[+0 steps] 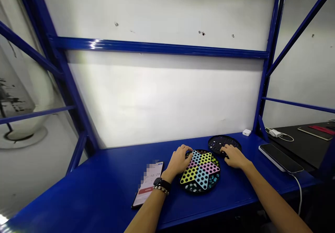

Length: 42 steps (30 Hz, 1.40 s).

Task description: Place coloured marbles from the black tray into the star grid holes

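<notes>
A round black Chinese checkers board (219, 174) has a star of blue, yellow and pink points dotted with black holes. Small coloured pieces lie in the pockets around the star, pale and teal ones toward the front. My left hand (180, 159) is closed over the board's upper left rim, with thumb and forefinger at the tip of a blue point. Behind and to the right lies a shallow round black lid (225, 136) holding several tiny pieces. My right hand (234, 157) reaches over its front edge, fingers curled together and pointing down; whatever they pinch is too small to make out.
A phone (149, 185) with a lit timer lies left of the board. At the right, a dark-screened phone (281, 157) rests on a white block with a cable. A white cube (246, 132) stands at the back. Blue frame posts flank the blue table (104, 187).
</notes>
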### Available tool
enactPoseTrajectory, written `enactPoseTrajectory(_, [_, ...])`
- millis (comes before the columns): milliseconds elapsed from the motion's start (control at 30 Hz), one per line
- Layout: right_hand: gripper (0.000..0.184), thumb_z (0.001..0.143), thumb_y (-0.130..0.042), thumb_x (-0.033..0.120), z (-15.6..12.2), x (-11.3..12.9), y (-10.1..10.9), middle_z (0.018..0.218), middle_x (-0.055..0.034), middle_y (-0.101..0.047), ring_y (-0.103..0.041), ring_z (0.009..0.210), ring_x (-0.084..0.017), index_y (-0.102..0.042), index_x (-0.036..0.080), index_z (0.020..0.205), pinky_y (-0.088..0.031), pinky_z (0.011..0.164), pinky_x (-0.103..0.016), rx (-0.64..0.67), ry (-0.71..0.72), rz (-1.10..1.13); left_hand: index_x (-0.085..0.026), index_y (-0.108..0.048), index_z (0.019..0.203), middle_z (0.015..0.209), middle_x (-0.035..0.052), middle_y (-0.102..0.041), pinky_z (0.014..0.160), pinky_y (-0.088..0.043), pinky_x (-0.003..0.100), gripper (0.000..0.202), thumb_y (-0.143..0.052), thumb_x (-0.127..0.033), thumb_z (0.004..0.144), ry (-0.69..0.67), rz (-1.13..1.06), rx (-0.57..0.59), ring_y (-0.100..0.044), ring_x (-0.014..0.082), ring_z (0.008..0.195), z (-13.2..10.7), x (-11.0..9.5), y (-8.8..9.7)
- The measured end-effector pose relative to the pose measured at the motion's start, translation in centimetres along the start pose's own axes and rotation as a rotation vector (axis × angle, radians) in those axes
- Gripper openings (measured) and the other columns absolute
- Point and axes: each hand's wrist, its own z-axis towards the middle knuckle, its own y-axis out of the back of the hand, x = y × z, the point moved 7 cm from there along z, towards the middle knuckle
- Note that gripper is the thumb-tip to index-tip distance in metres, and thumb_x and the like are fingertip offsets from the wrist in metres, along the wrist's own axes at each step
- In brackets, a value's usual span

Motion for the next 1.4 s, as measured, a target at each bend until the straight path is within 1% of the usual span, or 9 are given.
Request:
enactPoseTrajectory(167, [0.032, 0.075, -0.057, 0.018, -0.4, 0.6, 0.1, 0.112, -0.0087, -0.065, -0.057, 0.104, -0.026, -0.067, 0.021, 0.106, -0.039, 0.081, -0.033, 0.012, -0.013, 0.06, -0.024, -0.066, 0.107, 0.115, 0.0066, -0.067, 0.089, -0.048, 0.038, 0.025, -0.048, -0.034, 0.095, -0.02, -0.003, 0.0, -0.062, 0.0261, 0.108, -0.1, -0.5, -0.1])
enactPoseTrajectory(333, [0.003, 0.075, -0.061, 0.022, -0.6, 0.6, 0.3, 0.08, -0.0024, -0.068, -0.059, 0.075, -0.018, -0.064, 0.021, 0.076, -0.033, 0.064, -0.028, 0.007, -0.089, 0.171, -0.024, -0.066, 0.106, 0.115, 0.0072, -0.067, 0.09, -0.048, 0.039, 0.026, -0.047, -0.036, 0.094, -0.013, -0.026, 0.004, -0.062, 0.0275, 0.108, -0.2, -0.4, -0.1])
enactPoseTrajectory(433, [0.014, 0.08, -0.058, 0.025, -0.5, 1.0, 0.1, 0.068, 0.0001, -0.065, -0.057, 0.066, -0.016, -0.059, 0.021, 0.067, -0.032, 0.06, -0.027, 0.014, -0.073, 0.293, -0.025, -0.067, 0.107, 0.115, 0.0074, -0.067, 0.09, -0.048, 0.04, 0.026, -0.048, -0.037, 0.093, -0.009, -0.037, 0.004, -0.062, 0.0279, 0.108, -0.2, -0.4, -0.1])
enactPoseTrajectory(533, [0.017, 0.086, -0.056, 0.028, -0.4, 1.6, 0.0, 0.07, 0.0004, -0.065, -0.057, 0.066, -0.015, -0.061, 0.021, 0.071, -0.036, 0.063, -0.027, -0.013, -0.022, 0.395, -0.025, -0.067, 0.106, 0.115, 0.0071, -0.067, 0.09, -0.048, 0.04, 0.026, -0.048, -0.037, 0.093, -0.016, -0.039, -0.004, -0.062, 0.0275, 0.107, -0.2, -0.4, -0.1])
enactPoseTrajectory(667, [0.014, 0.091, -0.055, 0.03, -0.2, 2.5, 0.1, 0.087, -0.0023, -0.066, -0.058, 0.075, -0.016, -0.065, 0.021, 0.09, -0.042, 0.07, -0.028, -0.081, 0.04, 0.446, -0.025, -0.066, 0.107, 0.115, 0.0067, -0.067, 0.089, -0.048, 0.039, 0.026, -0.047, -0.038, 0.094, -0.021, -0.038, -0.001, -0.062, 0.0272, 0.107, -0.2, -0.5, 0.0])
enactPoseTrajectory(867, [0.025, 0.094, -0.054, 0.04, 0.1, 4.4, -1.2, 0.107, -0.0056, -0.06, -0.06, 0.086, -0.019, -0.062, 0.023, 0.11, -0.044, 0.08, -0.032, -0.035, 0.088, 0.314, -0.024, -0.065, 0.108, 0.116, 0.0077, -0.067, 0.089, -0.047, 0.04, 0.026, -0.046, -0.037, 0.095, -0.024, -0.027, 0.014, -0.061, 0.0274, 0.108, -0.2, -0.7, -0.1])
enactPoseTrajectory(1000, [0.029, 0.097, -0.048, 0.046, 0.7, 4.6, -1.9, 0.108, -0.0066, -0.059, -0.06, 0.081, -0.018, -0.061, 0.021, 0.104, -0.04, 0.073, -0.031, 0.009, 0.037, 0.172, -0.024, -0.065, 0.107, 0.116, 0.0077, -0.067, 0.09, -0.047, 0.041, 0.026, -0.047, -0.036, 0.095, -0.025, -0.03, 0.018, -0.062, 0.0275, 0.108, -0.2, -0.7, -0.2])
enactPoseTrajectory(1200, [0.026, 0.097, -0.05, 0.043, 1.8, 4.7, -2.3, 0.092, -0.0034, -0.062, -0.058, 0.081, -0.018, -0.061, 0.021, 0.09, -0.035, 0.07, -0.029, -0.009, 0.066, 0.175, -0.024, -0.066, 0.107, 0.116, 0.0073, -0.067, 0.091, -0.047, 0.041, 0.026, -0.048, -0.036, 0.094, -0.031, -0.041, 0.02, -0.062, 0.0274, 0.108, -0.1, -0.5, -0.5])
enactPoseTrajectory(1400, [0.042, 0.102, -0.04, 0.04, 2.3, 5.6, -2.7, 0.091, -0.0071, -0.067, -0.061, 0.078, -0.019, -0.064, 0.02, 0.075, -0.035, 0.069, -0.03, 0.031, 0.093, 0.082, -0.024, -0.068, 0.106, 0.116, 0.0078, -0.067, 0.092, -0.048, 0.041, 0.027, -0.048, -0.038, 0.094, -0.037, -0.072, 0.031, -0.062, 0.0278, 0.107, -0.1, -0.7, -0.4])
